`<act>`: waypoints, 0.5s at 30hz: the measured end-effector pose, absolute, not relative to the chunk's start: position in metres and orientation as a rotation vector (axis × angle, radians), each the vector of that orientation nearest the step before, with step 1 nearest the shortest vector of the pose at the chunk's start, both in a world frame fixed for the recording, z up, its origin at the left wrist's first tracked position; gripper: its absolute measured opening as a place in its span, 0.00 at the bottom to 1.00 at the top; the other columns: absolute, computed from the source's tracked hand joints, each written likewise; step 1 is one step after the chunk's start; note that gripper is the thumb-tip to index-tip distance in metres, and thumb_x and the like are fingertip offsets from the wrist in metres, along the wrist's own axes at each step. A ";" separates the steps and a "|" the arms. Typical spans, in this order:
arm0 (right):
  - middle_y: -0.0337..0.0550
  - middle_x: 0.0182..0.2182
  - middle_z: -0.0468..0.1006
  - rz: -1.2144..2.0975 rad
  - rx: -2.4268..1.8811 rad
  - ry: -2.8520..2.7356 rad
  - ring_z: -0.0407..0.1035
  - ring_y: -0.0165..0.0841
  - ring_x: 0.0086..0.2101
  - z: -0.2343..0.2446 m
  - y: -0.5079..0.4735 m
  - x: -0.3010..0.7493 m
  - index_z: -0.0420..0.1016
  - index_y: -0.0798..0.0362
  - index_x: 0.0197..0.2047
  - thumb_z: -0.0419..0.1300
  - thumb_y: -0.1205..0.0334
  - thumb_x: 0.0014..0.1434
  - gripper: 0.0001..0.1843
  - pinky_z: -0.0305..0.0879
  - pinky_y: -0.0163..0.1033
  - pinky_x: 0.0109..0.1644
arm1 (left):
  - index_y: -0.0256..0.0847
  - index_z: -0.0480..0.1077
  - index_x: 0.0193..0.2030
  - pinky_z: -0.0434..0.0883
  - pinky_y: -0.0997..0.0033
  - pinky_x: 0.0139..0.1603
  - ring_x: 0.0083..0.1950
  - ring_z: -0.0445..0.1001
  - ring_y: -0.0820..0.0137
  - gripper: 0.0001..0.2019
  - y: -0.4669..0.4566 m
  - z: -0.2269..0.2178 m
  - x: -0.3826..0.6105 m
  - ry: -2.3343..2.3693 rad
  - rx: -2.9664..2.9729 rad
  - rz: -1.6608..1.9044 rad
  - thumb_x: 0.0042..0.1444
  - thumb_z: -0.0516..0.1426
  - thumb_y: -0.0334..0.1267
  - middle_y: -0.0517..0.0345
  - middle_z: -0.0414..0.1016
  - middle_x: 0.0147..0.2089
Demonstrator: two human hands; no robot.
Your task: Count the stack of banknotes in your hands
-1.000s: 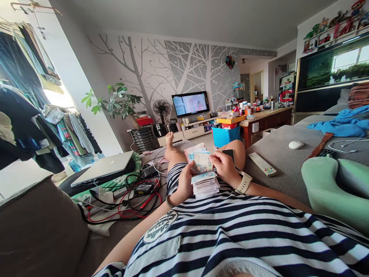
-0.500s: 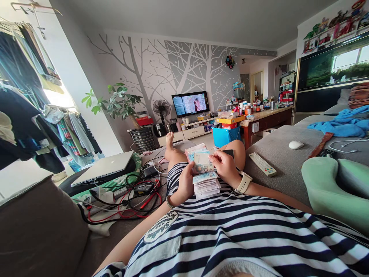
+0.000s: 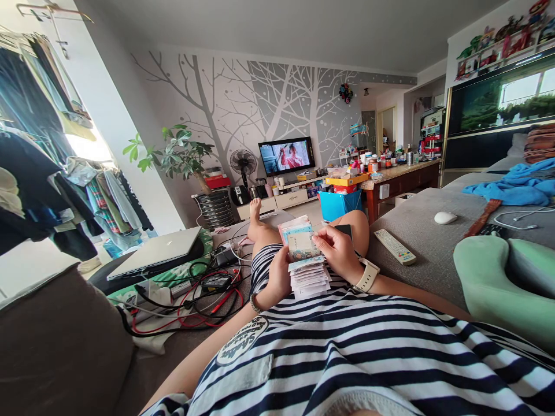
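I lie back on a grey sofa in a striped shirt with a thick stack of banknotes (image 3: pixel 306 263) over my lap. My left hand (image 3: pixel 277 277) grips the stack from the left side. The fingers of my right hand (image 3: pixel 340 251), which wears a white watch, pinch the top notes and bend them up. A dark phone (image 3: pixel 344 231) sits just behind that hand, against my raised knee.
A remote (image 3: pixel 394 247), a white mouse (image 3: pixel 445 218) and a blue cloth (image 3: pixel 515 188) lie on the sofa to my right, beside a green cushion (image 3: pixel 503 283). To my left are a closed laptop (image 3: pixel 156 251) and tangled cables (image 3: pixel 195 297). A television (image 3: pixel 286 156) plays ahead.
My right fingers have flicked the top note further down onto the folded part of the stack. The television picture has changed. My arms stay where they were.
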State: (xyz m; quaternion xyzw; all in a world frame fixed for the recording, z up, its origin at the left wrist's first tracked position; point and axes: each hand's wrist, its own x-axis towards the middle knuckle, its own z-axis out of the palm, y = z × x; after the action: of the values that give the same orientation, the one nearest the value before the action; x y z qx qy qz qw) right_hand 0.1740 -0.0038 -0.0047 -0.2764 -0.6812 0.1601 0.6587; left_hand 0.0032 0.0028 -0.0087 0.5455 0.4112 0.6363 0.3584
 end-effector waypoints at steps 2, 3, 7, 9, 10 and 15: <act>0.40 0.26 0.76 0.365 -0.627 -1.538 0.69 0.31 0.27 -0.006 -0.002 0.174 0.72 0.53 0.34 0.58 0.52 0.64 0.13 0.61 0.34 0.31 | 0.41 0.66 0.18 0.65 0.68 0.35 0.27 0.62 0.70 0.14 0.000 -0.008 0.002 1.085 1.429 1.636 0.53 0.59 0.37 0.61 0.65 0.21; 0.40 0.26 0.76 0.367 -0.626 -1.537 0.70 0.32 0.27 -0.006 -0.001 0.174 0.73 0.53 0.34 0.58 0.52 0.64 0.13 0.61 0.34 0.31 | 0.42 0.66 0.18 0.65 0.68 0.35 0.27 0.61 0.70 0.14 -0.002 -0.007 0.002 1.084 1.419 1.636 0.53 0.58 0.37 0.61 0.65 0.21; 0.41 0.27 0.77 0.391 -0.605 -1.543 0.69 0.32 0.27 -0.006 -0.001 0.174 0.73 0.53 0.35 0.58 0.51 0.64 0.14 0.62 0.34 0.31 | 0.43 0.66 0.18 0.66 0.67 0.37 0.29 0.63 0.68 0.12 -0.007 -0.002 0.003 1.060 1.456 1.616 0.50 0.61 0.36 0.61 0.66 0.21; 0.40 0.27 0.76 0.412 -0.584 -1.565 0.68 0.31 0.27 -0.006 -0.002 0.174 0.73 0.53 0.36 0.58 0.50 0.64 0.15 0.62 0.34 0.31 | 0.42 0.69 0.20 0.68 0.66 0.40 0.31 0.67 0.66 0.09 -0.010 0.001 0.004 1.083 1.568 1.601 0.45 0.64 0.35 0.59 0.70 0.23; 0.40 0.26 0.75 0.423 -0.571 -1.580 0.68 0.31 0.27 -0.006 -0.003 0.174 0.73 0.53 0.36 0.57 0.49 0.65 0.15 0.61 0.34 0.31 | 0.42 0.71 0.22 0.68 0.65 0.41 0.33 0.68 0.64 0.07 -0.012 0.002 0.005 1.095 1.611 1.595 0.42 0.65 0.35 0.58 0.73 0.25; 0.40 0.27 0.74 0.414 -0.518 -1.631 0.67 0.31 0.29 -0.005 -0.006 0.175 0.72 0.53 0.34 0.54 0.49 0.67 0.18 0.60 0.34 0.33 | 0.43 0.75 0.28 0.68 0.62 0.46 0.42 0.73 0.57 0.06 -0.017 0.005 0.008 1.086 1.633 1.579 0.41 0.65 0.38 0.54 0.78 0.32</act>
State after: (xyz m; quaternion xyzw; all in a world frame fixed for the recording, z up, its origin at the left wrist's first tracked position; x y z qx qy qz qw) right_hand 0.1753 -0.0056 -0.0048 -0.2268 -0.7142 0.1814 0.6368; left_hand 0.0084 -0.0170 0.0052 0.6172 0.4104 0.5968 0.3072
